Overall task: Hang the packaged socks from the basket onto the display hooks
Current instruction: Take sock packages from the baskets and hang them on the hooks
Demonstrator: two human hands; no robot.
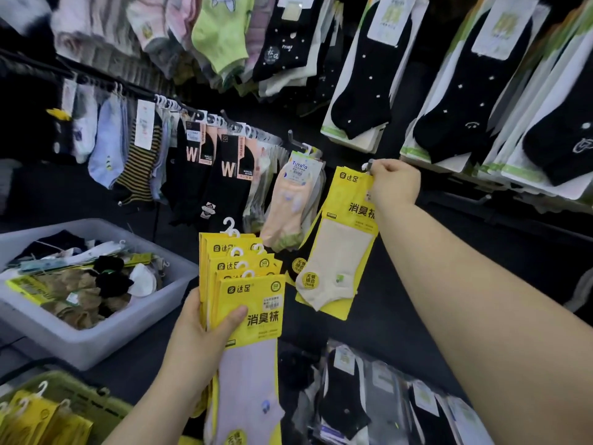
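My left hand (205,332) grips a fanned stack of yellow sock packs (247,284), each topped with a white plastic hanger; the front pack holds a pale lilac sock. My right hand (393,184) pinches the top of a single yellow pack with a cream sock (340,252), held up at a display hook (369,164) on the dark wall. A green basket (80,399) at the bottom left holds more yellow packs (35,419).
A grey bin (106,335) of loose mixed socks stands at the left. Hooks along a rail carry striped, black "W" and peach TuYaYa socks (292,200). Black dotted socks (362,78) hang at the upper right; more black packs (346,399) hang below my right arm.
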